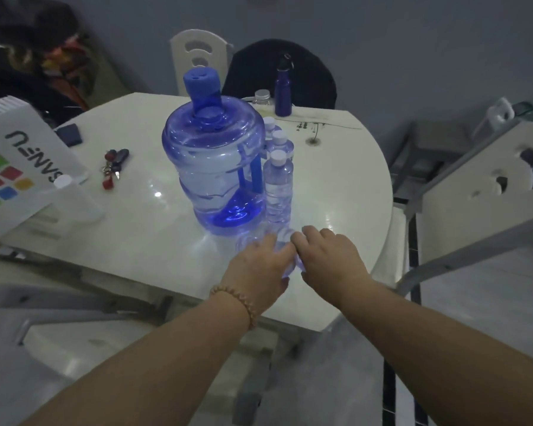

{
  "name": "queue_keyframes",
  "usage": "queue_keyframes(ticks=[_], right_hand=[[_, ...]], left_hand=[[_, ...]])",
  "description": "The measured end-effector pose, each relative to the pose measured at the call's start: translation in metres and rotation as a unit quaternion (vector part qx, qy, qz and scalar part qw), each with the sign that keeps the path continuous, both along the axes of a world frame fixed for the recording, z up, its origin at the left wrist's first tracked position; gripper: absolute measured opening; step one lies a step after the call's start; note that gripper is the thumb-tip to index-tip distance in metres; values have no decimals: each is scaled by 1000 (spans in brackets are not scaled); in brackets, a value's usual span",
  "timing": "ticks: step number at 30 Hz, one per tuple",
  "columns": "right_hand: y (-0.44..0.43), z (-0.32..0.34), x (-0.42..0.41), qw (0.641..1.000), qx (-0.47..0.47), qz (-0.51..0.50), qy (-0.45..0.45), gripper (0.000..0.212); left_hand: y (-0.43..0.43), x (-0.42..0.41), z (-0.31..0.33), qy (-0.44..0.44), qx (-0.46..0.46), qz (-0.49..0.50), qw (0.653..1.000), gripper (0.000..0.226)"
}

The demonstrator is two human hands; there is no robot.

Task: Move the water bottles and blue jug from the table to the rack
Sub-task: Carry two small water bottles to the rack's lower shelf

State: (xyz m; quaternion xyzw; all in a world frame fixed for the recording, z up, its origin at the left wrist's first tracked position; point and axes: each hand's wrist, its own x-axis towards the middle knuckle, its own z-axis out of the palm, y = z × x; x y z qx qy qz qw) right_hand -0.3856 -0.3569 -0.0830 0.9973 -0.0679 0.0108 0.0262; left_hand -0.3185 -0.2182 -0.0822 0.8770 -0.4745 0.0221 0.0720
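Start of task, I judge: nothing moved off the table (130, 216) yet. The blue jug (216, 167) stands upright, three water bottles (279, 179) just right of it. In front of the jug, my left hand (259, 265) and right hand (330, 256) curl their fingers round the front bottle (285, 239).

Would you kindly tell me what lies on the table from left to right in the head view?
White box with coloured squares, bunch of keys with red tags, large translucent blue plastic jug, upright clear plastic water bottle with white cap.
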Motion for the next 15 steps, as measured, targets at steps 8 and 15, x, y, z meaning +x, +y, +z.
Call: queue_keyframes(ticks=[8, 15], right_hand=[[9, -60, -44, 993, 73, -94, 26, 69], [11, -96, -60, 989, 77, -121, 42, 67]], left_hand=[[-14, -49, -42, 43, 75, 62, 994, 43], [-21, -59, -88, 77, 183, 70, 978, 77]])
